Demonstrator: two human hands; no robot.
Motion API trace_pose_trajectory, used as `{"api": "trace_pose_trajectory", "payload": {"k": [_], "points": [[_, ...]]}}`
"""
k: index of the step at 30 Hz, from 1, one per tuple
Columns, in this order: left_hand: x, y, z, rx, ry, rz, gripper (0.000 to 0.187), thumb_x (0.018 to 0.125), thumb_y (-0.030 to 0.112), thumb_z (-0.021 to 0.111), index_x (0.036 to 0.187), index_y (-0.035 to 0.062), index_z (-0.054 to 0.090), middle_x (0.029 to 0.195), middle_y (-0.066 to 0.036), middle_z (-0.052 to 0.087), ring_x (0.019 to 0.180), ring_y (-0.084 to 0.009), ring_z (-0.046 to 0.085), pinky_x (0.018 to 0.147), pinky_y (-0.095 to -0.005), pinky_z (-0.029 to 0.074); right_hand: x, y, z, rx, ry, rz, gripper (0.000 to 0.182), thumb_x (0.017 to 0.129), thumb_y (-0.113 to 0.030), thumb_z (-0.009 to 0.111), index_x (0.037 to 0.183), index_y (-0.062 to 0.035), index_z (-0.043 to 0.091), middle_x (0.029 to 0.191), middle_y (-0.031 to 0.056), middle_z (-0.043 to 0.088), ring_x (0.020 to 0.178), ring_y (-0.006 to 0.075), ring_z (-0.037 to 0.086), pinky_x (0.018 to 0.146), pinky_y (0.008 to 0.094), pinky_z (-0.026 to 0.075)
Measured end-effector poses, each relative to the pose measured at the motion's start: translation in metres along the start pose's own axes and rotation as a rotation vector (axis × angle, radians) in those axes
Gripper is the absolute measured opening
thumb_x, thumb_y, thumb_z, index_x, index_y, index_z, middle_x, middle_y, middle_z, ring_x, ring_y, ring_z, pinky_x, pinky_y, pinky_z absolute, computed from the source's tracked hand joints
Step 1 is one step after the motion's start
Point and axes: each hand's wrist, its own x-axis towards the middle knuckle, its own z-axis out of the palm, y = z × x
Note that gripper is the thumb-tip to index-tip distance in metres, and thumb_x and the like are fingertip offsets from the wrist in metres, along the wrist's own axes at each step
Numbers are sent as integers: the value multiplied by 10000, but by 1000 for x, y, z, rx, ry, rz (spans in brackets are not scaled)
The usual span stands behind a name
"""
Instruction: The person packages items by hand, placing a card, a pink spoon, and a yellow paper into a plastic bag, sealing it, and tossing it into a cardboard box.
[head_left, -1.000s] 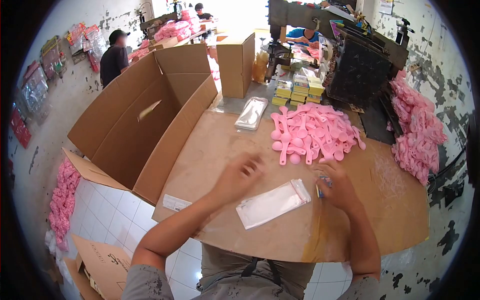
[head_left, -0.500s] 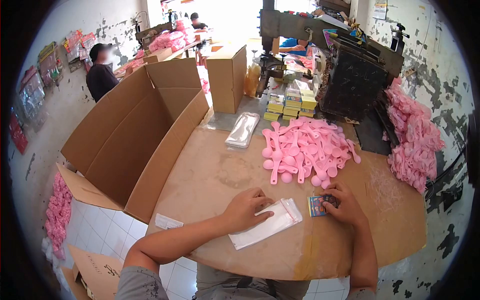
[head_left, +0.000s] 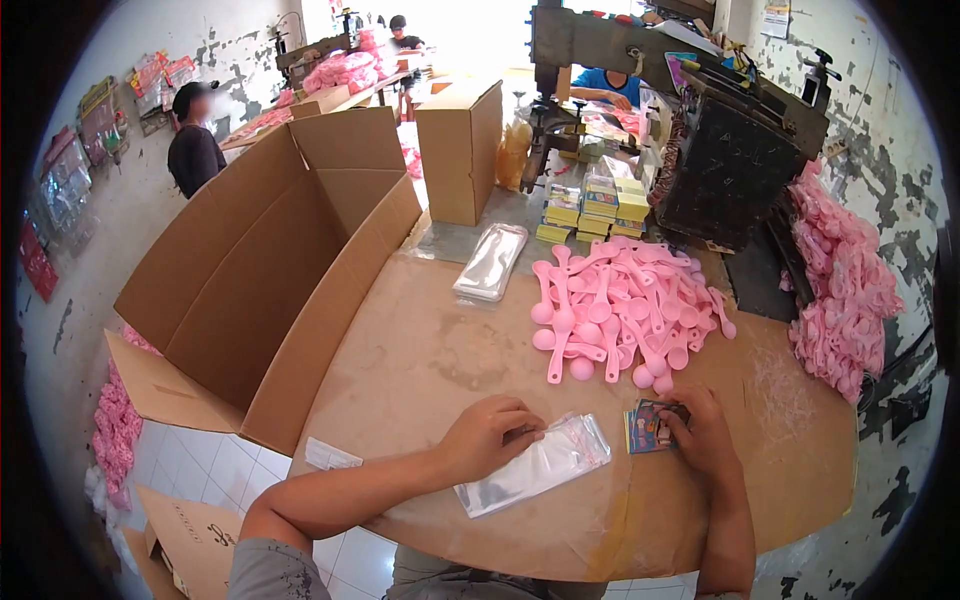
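Note:
A stack of clear plastic bags point(head_left: 550, 465) lies slanted on the cardboard-covered table in front of me. My left hand point(head_left: 493, 437) rests at its upper left edge, fingers curled and thumb pinched against the top bag. To the right, several small printed cards point(head_left: 648, 428) lie fanned on the table. My right hand point(head_left: 703, 430) has its thumb and fingers closed on the right side of these cards. Just beyond both hands is a heap of pink plastic measuring spoons point(head_left: 625, 310).
An open carton point(head_left: 270, 260) stands on the left. Behind are another bag stack point(head_left: 490, 262), a tall box point(head_left: 455, 155), card bundles point(head_left: 598, 208) and a dark machine point(head_left: 725, 150). Bagged pink items point(head_left: 845, 280) pile up at right. Co-workers are in the background.
My right thumb has shifted over the cards, which now appear more spread. My left fingers have curled more at the bags. The view has tilted slightly.

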Motion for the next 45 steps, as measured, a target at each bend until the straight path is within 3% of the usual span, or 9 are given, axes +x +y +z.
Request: {"api": "trace_pose_trajectory", "payload": {"k": [3, 6, 11, 18, 21, 24, 30, 33, 45], "points": [[2, -3, 0, 17, 4, 45, 122, 896, 101, 772, 999, 38, 755, 902, -81, 674, 763, -211, 655, 667, -337, 535, -5, 2, 4, 83, 46, 149, 179, 865, -63, 751, 1033, -50, 690, 1019, 86, 709, 965, 314, 623, 874, 407, 478], [3, 2, 1, 19, 37, 69, 85, 867, 66, 757, 939, 30, 728, 859, -86, 652, 740, -250, 631, 681, -375, 512, -6, 13, 2, -38, 3, -6, 174, 862, -60, 752, 1029, -49, 704, 1031, 81, 713, 959, 307, 632, 843, 402, 500], [4, 8, -4, 42, -12, 51, 144, 828, 33, 742, 935, 33, 646, 838, -84, 633, 740, -249, 620, 690, -378, 504, -6, 0, -1, -1, 5, 3, 226, 848, -41, 744, 1074, -51, 729, 1035, 109, 707, 972, 293, 655, 837, 405, 529], [1, 4, -3, -11, -6, 23, 175, 841, 8, 723, 997, 39, 652, 909, -89, 640, 772, -208, 639, 655, -329, 529, -6, -3, -5, 115, 5, -67, 397, 814, 85, 667, 1186, -51, 705, 1084, 132, 660, 942, 270, 682, 821, 369, 560], [1, 4, -1, 11, 3, 7, 241, 838, -2, 719, 1072, 31, 673, 918, -92, 641, 781, -214, 643, 670, -332, 533, -5, -16, -7, 208, -44, 103, 376, 874, 37, 689, 1238, -56, 675, 1169, 138, 658, 963, 283, 708, 830, 358, 574], [4, 3, -1, 27, 2, 37, 327, 832, -4, 723, 1155, 23, 684, 916, -93, 642, 793, -224, 647, 685, -337, 536, -7, -6, -2, 130, 2, 44, 369, 902, 31, 688, 1259, -60, 654, 1153, 135, 664, 968, 273, 710, 821, 358, 574], [3, 0, -1, 19, 5, 108, 369, 823, 10, 745, 1187, 9, 691, 912, -99, 644, 801, -240, 652, 695, -347, 534, -8, -2, 0, 125, 30, 31, 338, 901, 10, 718, 1225, -57, 648, 1123, 133, 674, 975, 271, 709, 820, 361, 572], [3, -1, -1, 25, 6, 126, 346, 835, 36, 755, 1175, 13, 695, 904, -95, 647, 795, -242, 647, 703, -357, 525, -6, -5, 3, 132, 90, 0, 324, 848, 65, 728, 1154, -18, 661, 999, 138, 659, 894, 260, 685, 790, 354, 533], [2, -3, 2, -44, 15, 90, 268, 883, 84, 778, 1137, 34, 707, 853, -70, 661, 739, -233, 640, 692, -366, 518, -8, -2, 4, 145, 37, -10, 253, 896, 53, 711, 1133, -28, 673, 1076, 121, 662, 929, 239, 702, 785, 336, 559]]}}
